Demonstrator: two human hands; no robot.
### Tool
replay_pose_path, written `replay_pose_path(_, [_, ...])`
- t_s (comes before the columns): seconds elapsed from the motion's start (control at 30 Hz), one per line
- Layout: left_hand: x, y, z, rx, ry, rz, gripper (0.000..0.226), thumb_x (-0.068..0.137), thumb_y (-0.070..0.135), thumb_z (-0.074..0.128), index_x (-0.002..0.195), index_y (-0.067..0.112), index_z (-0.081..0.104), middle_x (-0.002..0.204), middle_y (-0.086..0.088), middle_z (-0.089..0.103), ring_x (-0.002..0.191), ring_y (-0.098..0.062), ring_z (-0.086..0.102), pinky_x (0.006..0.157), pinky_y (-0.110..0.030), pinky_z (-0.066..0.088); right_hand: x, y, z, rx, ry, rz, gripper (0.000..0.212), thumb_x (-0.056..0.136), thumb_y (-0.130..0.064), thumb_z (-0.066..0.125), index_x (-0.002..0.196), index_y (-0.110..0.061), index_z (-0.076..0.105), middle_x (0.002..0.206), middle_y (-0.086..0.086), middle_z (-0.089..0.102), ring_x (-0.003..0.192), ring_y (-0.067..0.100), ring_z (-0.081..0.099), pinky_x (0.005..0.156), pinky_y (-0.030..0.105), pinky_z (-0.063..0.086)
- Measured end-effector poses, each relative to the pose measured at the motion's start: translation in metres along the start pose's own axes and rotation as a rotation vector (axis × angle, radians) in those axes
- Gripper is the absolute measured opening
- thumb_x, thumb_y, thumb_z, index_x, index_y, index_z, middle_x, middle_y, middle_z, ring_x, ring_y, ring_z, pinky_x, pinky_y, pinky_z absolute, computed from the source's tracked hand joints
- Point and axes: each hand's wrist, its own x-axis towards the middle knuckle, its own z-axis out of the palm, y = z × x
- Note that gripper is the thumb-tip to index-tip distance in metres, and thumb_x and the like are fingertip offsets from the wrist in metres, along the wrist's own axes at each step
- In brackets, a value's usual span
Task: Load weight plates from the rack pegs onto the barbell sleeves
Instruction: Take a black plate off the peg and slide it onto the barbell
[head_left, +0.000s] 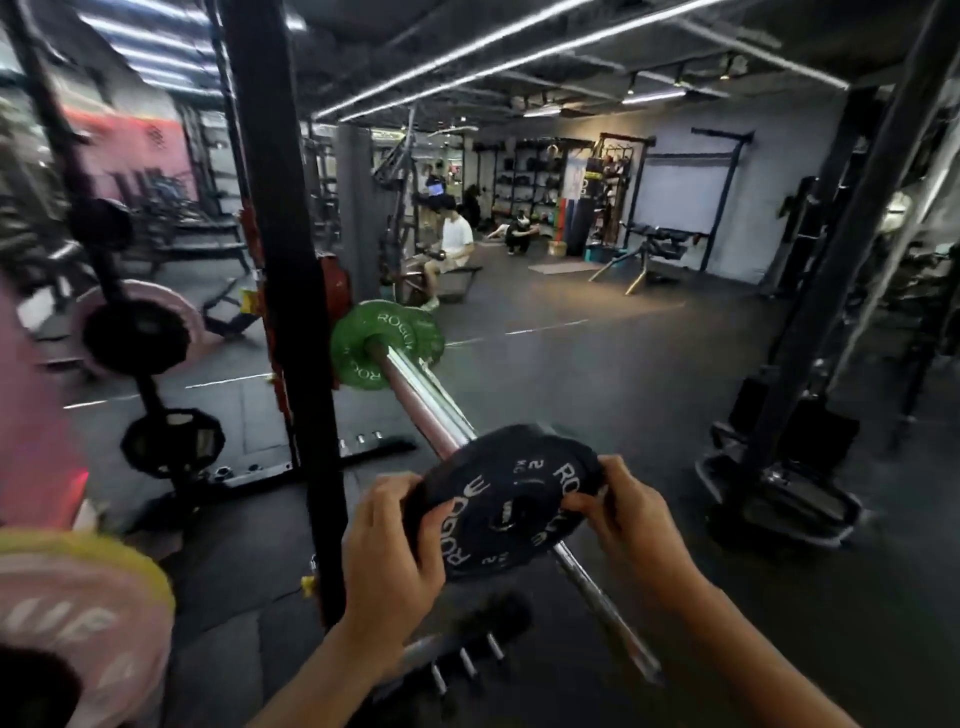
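Both hands grip a small black plate (506, 506): left hand (392, 551) at its nine o'clock rim, right hand (623, 512) at three. It sits threaded on the bar (421, 387), well short of the green plate (387, 343). Looks light, rigid, smooth-edged; opposite rim holds seem right.

A dark rubber floor (597, 374) with faint pale lines spreads across the gym under a black ceiling (467, 47) lit by long light strips (467, 52). Shelves (530, 176) stand along the far wall beside a whiteboard (678, 197). An adjustable bench (652, 241) stands near the board.
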Motion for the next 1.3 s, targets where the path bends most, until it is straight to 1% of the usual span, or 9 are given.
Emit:
replay_pose_path(0.1, [-0.002, 0.006, 0.001, 0.073, 0.036, -0.061, 0.026, 0.094, 0.038, 0.051, 0.109, 0.017, 0.048, 0.096, 0.008, 0.052, 0.082, -0.007, 0.052, 0.070, -0.022, 0.045, 0.009, 0.006, 0.003, 0.052, -0.021, -0.017, 0.044, 0.081, -0.064, 0.049, 0.105, -0.028, 0.053, 0.064, -0.019, 0.053, 0.057, 0.002, 0.051, 0.056, 0.029, 0.042])
replay_pose_path(0.2, [-0.003, 0.006, -0.002, 0.146, 0.048, -0.066, 0.028, 0.095, 0.041, 0.051, 0.108, 0.016, 0.049, 0.096, 0.009, 0.053, 0.083, -0.001, 0.049, 0.076, -0.007, 0.037, 0.024, 0.010, 0.012, 0.081, -0.056, -0.038, 0.035, 0.086, -0.054, 0.054, 0.108, -0.027, 0.052, 0.068, -0.018, 0.056, 0.060, 0.002, 0.054, 0.057, 0.022, 0.038])
replay_pose_path(0.3, [0.004, -0.003, -0.010, 0.262, 0.027, -0.127, 0.034, 0.093, 0.047, 0.057, 0.107, 0.016, 0.053, 0.098, 0.013, 0.049, 0.089, -0.005, 0.050, 0.078, -0.016, 0.039, 0.040, 0.012, 0.024, 0.121, -0.049, -0.044, 0.027, 0.088, -0.047, 0.060, 0.107, -0.030, 0.051, 0.069, -0.017, 0.057, 0.060, 0.001, 0.055, 0.056, 0.023, 0.042])
replay_pose_path(0.4, [0.015, -0.014, -0.014, 0.325, -0.002, -0.195, 0.040, 0.089, 0.054, 0.058, 0.104, 0.017, 0.058, 0.093, 0.015, 0.051, 0.086, -0.010, 0.053, 0.075, -0.025, 0.043, 0.057, 0.012, 0.037, 0.145, -0.041, -0.063, 0.035, 0.086, -0.057, 0.052, 0.108, -0.030, 0.050, 0.084, -0.014, 0.063, 0.069, 0.009, 0.060, 0.063, 0.032, 0.049])
replay_pose_path(0.53, [0.028, -0.029, -0.012, 0.405, -0.024, -0.217, 0.043, 0.087, 0.057, 0.056, 0.102, 0.016, 0.059, 0.090, 0.012, 0.053, 0.084, -0.013, 0.054, 0.071, -0.025, 0.041, 0.084, 0.017, 0.058, 0.130, -0.033, -0.096, 0.046, 0.084, -0.065, 0.045, 0.112, -0.029, 0.050, 0.092, -0.011, 0.063, 0.072, 0.013, 0.058, 0.067, 0.032, 0.046])
replay_pose_path(0.8, [0.063, -0.078, 0.003, 0.372, 0.005, -0.253, 0.041, 0.090, 0.056, 0.054, 0.104, 0.018, 0.058, 0.093, 0.009, 0.060, 0.083, -0.014, 0.058, 0.068, -0.030, 0.047, 0.135, 0.028, 0.103, 0.079, -0.067, -0.086, 0.035, 0.091, -0.051, 0.053, 0.113, -0.024, 0.050, 0.095, -0.005, 0.063, 0.070, 0.015, 0.056, 0.064, 0.031, 0.042])
replay_pose_path(1.1, [0.100, -0.157, 0.020, 0.322, 0.045, -0.294, 0.035, 0.089, 0.062, 0.053, 0.104, 0.031, 0.052, 0.096, 0.015, 0.055, 0.088, -0.006, 0.053, 0.070, -0.020, 0.040, 0.197, 0.034, 0.151, 0.048, -0.067, -0.066, 0.032, 0.091, -0.053, 0.052, 0.113, -0.028, 0.047, 0.100, -0.003, 0.066, 0.084, 0.023, 0.063, 0.068, 0.035, 0.048])
replay_pose_path(1.2, [0.114, -0.176, 0.025, 0.353, 0.062, -0.275, 0.037, 0.089, 0.062, 0.052, 0.101, 0.027, 0.053, 0.093, 0.015, 0.054, 0.087, -0.003, 0.049, 0.068, -0.015, 0.036, 0.216, 0.035, 0.170, 0.054, -0.036, -0.070, 0.036, 0.091, -0.055, 0.050, 0.116, -0.029, 0.049, 0.104, -0.005, 0.065, 0.089, 0.023, 0.063, 0.070, 0.036, 0.048])
replay_pose_path(1.3, [0.130, -0.196, 0.029, 0.436, 0.111, -0.241, 0.041, 0.088, 0.058, 0.056, 0.104, 0.020, 0.058, 0.097, 0.009, 0.058, 0.095, -0.013, 0.049, 0.076, -0.026, 0.039, 0.235, 0.037, 0.188, 0.005, 0.004, -0.060, 0.047, 0.089, -0.060, 0.047, 0.118, -0.025, 0.053, 0.103, -0.003, 0.063, 0.094, 0.020, 0.059, 0.070, 0.035, 0.048])
